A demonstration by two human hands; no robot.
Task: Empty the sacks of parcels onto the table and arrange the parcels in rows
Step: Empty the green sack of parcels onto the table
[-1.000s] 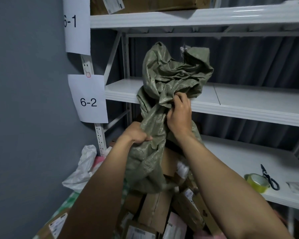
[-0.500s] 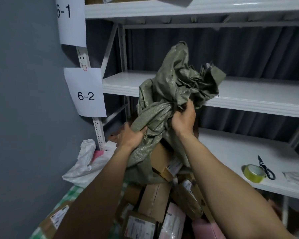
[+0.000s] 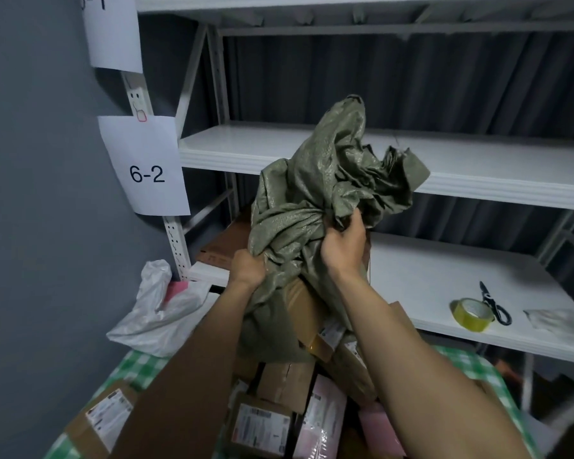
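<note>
Sack bunched lower, rightward since before; left hand, right hand both clench it above parcels heaped on bench.

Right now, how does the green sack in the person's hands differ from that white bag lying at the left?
The green sack is dull olive woven material; the white bag is pale, thin plastic. The sack is held up, bunched and gripped by the left hand and right hand; the bag lies untouched by the shelf post. The sack looks larger than the bag. Both are crumpled and limp.
</note>
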